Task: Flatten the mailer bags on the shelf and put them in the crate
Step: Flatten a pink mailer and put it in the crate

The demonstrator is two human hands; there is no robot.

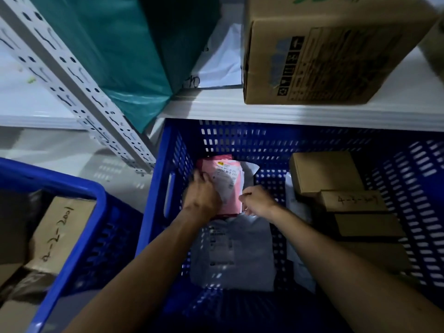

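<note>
Inside the blue crate [288, 138], your left hand [203, 197] pressed flat and open on the pink mailer [228, 181] by its far-left wall, right hand [258, 200] pinching that mailer's edge, grey mailer [240, 255] mid-crate.
</note>
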